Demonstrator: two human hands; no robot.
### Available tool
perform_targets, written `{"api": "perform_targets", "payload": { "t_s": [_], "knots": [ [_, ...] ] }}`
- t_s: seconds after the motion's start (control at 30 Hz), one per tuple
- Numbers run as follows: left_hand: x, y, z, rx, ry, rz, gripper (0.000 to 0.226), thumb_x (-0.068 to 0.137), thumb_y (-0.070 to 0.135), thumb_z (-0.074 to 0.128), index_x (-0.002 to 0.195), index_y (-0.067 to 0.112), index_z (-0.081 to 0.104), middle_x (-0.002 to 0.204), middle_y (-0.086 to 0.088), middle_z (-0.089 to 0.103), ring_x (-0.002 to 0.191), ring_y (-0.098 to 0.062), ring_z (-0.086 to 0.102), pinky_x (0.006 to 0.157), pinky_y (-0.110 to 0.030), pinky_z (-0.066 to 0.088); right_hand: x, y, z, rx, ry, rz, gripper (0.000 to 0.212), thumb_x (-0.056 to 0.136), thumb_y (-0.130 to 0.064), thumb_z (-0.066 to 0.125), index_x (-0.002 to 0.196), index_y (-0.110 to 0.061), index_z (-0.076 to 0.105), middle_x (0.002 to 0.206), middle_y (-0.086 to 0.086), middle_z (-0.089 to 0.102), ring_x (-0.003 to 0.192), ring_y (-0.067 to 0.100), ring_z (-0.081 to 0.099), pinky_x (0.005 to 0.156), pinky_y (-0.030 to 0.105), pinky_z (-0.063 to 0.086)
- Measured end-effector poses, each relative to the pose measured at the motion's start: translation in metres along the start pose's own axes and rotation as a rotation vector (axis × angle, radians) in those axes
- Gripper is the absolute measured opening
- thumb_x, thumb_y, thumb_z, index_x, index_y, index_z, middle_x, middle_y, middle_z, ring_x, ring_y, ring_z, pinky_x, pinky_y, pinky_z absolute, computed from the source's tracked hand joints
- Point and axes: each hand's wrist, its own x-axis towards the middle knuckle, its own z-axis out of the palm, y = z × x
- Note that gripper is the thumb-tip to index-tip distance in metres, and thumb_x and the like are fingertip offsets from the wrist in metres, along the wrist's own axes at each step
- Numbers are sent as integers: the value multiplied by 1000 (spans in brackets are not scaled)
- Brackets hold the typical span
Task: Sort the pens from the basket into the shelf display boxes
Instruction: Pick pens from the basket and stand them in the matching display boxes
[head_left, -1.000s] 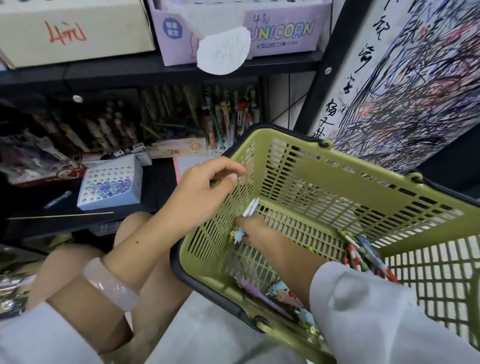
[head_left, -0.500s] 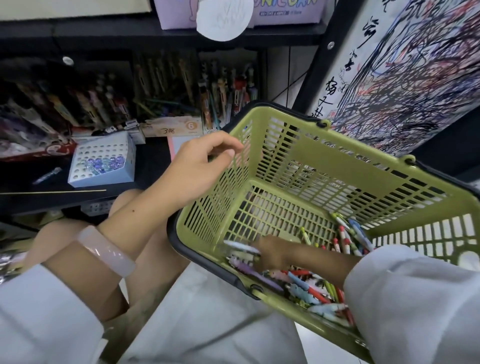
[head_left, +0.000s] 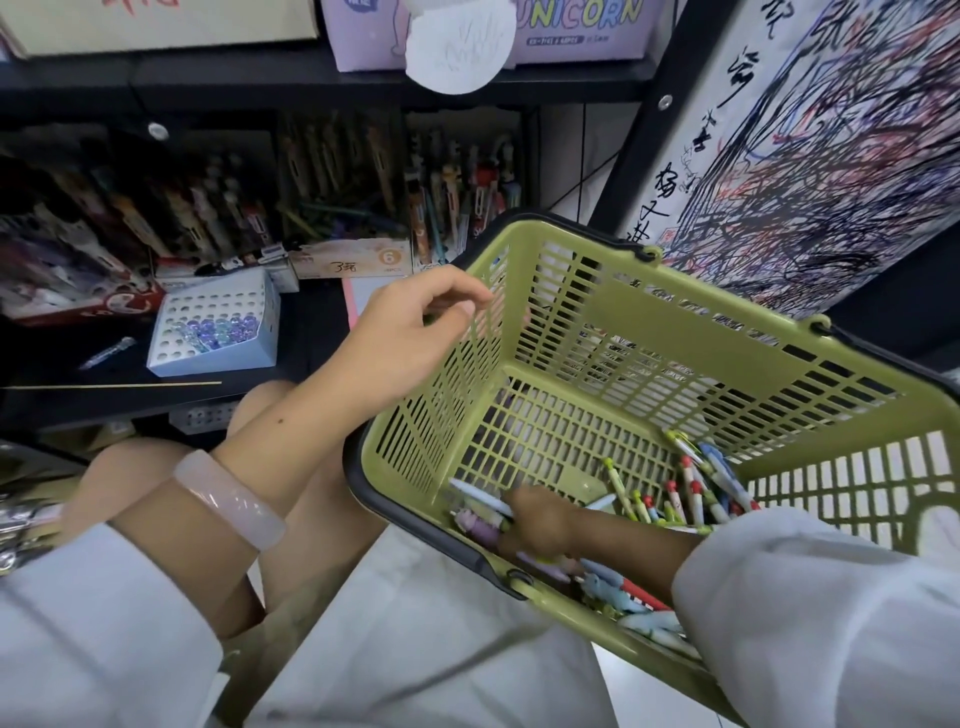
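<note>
A green plastic basket with a dark rim rests tilted on my lap. Several pens lie heaped in its near corner. My left hand grips the basket's left wall at the top edge. My right hand is down inside the basket among the pens, its fingers curled round a white pen that sticks out to the left. Display boxes of pens stand on the dark shelf behind the basket.
A pale blue perforated box with clear-topped pens sits on the shelf at left. A thin stick lies along the shelf edge. A scribbled test-paper panel stands at right. A purple Unicorn box sits on the upper shelf.
My right hand has gone from the basket's left wall down to the near corner among the pens, carrying the white pen. My left hand has kept its hold on the wall.
</note>
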Motion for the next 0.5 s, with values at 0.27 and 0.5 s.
{"api": "perform_targets", "payload": {
  "t_s": [0.27,0.5],
  "knots": [
    [-5,6,-8,-86,9,-1,30,93,8,48,91,35,60,98,15,64,99,-3,59,87,-14,46,-45,-30,-89,847,-14,124,13,89,-20,59,99,-17,53,94,-7,49,84,7,48,72,23,45],
    [-5,15,-31,-405,100,-265,14,92,36,52,103,30,57,96,7,67,91,-12,64,89,-37,50,-84,-116,-162,1104,223,-374,17,94,-7,47,81,-10,57,46,-6,52,39,5,46,39,18,40]
  ]
}}
